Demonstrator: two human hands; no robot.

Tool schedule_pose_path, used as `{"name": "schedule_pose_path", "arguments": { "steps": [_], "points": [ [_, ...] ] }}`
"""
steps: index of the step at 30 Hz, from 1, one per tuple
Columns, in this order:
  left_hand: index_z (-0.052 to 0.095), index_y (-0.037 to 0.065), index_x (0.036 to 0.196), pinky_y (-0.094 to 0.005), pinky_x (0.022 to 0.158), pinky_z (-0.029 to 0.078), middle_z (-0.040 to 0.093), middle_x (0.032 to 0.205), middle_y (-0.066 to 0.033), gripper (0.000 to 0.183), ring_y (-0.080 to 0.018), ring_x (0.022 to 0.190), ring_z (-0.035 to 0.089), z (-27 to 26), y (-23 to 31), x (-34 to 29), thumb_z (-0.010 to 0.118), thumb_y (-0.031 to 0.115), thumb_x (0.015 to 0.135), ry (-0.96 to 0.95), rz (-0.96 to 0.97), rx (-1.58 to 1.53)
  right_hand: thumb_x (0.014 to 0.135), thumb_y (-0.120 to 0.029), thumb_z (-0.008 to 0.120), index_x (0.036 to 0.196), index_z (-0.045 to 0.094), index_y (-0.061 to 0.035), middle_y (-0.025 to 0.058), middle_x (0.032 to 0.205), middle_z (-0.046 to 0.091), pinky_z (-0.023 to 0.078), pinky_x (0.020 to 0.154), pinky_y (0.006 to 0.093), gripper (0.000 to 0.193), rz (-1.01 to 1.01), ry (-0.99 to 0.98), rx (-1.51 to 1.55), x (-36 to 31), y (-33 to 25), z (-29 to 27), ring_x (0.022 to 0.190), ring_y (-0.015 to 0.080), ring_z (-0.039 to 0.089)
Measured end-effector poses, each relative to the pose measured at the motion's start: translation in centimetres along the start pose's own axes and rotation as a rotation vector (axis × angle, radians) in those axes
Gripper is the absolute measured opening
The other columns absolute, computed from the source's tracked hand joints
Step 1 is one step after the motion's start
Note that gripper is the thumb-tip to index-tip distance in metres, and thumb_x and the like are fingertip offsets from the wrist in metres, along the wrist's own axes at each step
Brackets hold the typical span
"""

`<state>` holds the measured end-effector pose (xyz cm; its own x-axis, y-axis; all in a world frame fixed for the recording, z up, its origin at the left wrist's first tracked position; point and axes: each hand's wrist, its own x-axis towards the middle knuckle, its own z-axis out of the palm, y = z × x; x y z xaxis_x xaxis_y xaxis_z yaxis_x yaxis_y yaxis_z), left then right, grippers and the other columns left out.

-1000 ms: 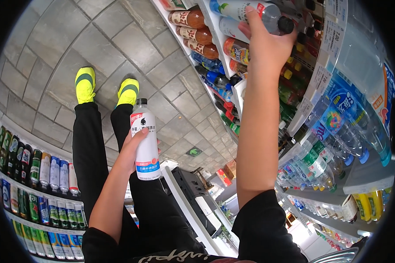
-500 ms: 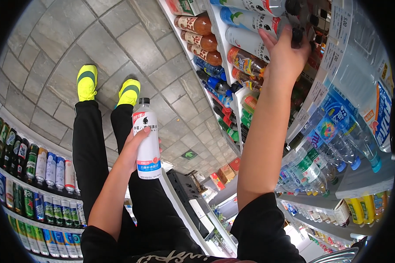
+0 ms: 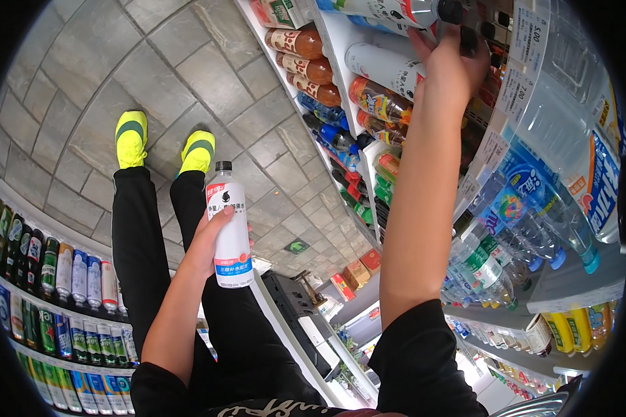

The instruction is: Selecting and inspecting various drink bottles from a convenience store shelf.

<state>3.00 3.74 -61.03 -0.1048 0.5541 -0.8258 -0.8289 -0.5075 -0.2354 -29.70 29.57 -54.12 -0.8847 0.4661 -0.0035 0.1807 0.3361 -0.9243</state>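
Observation:
My left hand (image 3: 205, 243) is wrapped round a white drink bottle (image 3: 232, 240) with a black cap and a red and blue band, held upright in front of my legs. On the right, my right hand (image 3: 455, 69) reaches into the shelf. Its fingers are closed about the cap end of a blue-and-white bottle (image 3: 375, 25), whose black cap shows beside the knuckles; the hand hides much of its upper part. A white black-capped bottle (image 3: 389, 8) lies across the picture just above, and another white bottle (image 3: 379, 64) is just below the fingers.
Orange-brown drink bottles (image 3: 379, 101) and a white shelf divider (image 3: 337, 48) flank the right hand. Clear water bottles (image 3: 528, 194) stand behind price tags at right. Cans (image 3: 62, 271) fill curved shelves at left. My yellow shoes (image 3: 131, 139) stand on grey floor tiles (image 3: 215, 62).
My right hand has moved slightly upward in the picture, and the blue-and-white bottle beside it is now more hidden behind the one above. My left hand still holds its bottle.

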Motion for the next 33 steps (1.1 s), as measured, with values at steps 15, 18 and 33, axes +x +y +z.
{"name": "schedule_pose_path", "arguments": {
  "steps": [15,18,33],
  "points": [
    [0.051,0.004,0.120,-0.0430,0.068,0.061,0.066,0.092,-0.0171,0.055,-0.0313,0.076,0.071,0.6,-0.2,0.4,0.067,0.048,0.092,0.045,-0.020,0.041,0.099,-0.015,0.067,0.138,0.049,-0.0172,0.0093,0.121,0.063,0.062,0.062,0.0326,0.043,0.066,0.177,-0.203,1.3,-2.1,1.3,0.091,0.0255,0.070],
    [0.052,0.004,0.119,-0.0436,0.068,0.061,0.067,0.092,-0.0162,0.054,-0.0314,0.076,0.071,0.6,-0.4,0.6,0.067,0.048,0.091,0.058,-0.018,0.047,0.100,-0.024,0.060,0.130,0.054,-0.0029,0.0115,0.105,0.068,0.051,0.049,0.0301,0.037,0.065,0.120,-0.202,0.6,-3.2,1.4,0.066,0.0191,0.066],
    [0.053,0.001,0.117,-0.0441,0.068,0.061,0.066,0.090,-0.0165,0.056,-0.0317,0.076,0.071,0.7,-0.5,1.6,0.068,0.049,0.091,0.100,0.001,0.051,0.101,-0.041,0.053,0.113,0.063,-0.0121,0.0024,0.091,0.064,0.037,0.059,0.0244,0.033,0.289,0.061,-0.022,3.8,-2.6,-2.3,0.069,0.0089,0.057]
  ]
}}
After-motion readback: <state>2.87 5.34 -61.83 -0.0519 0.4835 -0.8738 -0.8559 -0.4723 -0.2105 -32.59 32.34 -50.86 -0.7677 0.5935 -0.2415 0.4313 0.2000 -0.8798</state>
